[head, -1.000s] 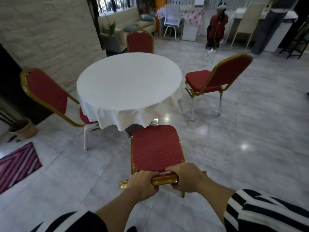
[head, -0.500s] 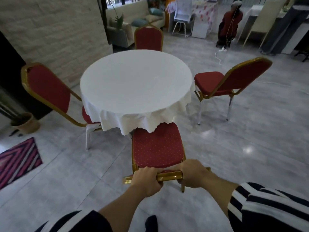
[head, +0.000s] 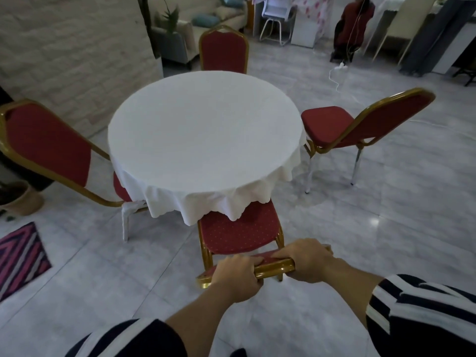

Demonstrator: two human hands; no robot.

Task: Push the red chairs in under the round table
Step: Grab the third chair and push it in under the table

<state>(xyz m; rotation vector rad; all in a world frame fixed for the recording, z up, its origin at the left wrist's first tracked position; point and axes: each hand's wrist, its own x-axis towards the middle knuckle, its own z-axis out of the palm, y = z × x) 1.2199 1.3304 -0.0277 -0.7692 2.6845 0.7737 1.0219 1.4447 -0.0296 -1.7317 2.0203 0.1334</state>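
Head view: pushing the near chair (head: 238, 231) under the round surface (head: 206, 132).

Left hand (head: 235, 275) and right hand (head: 306, 262) each clenched on the gold top rail, seat front already beneath the cloth hem. Left chair (head: 49, 143) and far chair (head: 223, 51) look tucked in; right chair (head: 360, 124) apparently left to push.

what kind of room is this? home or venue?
Probably a small event or banquet hall, though the sofa at the back hints at a lounge. Cues: gold-framed red banquet chairs around a round table under a white cloth, a wide tiled floor, and more covered tables behind.
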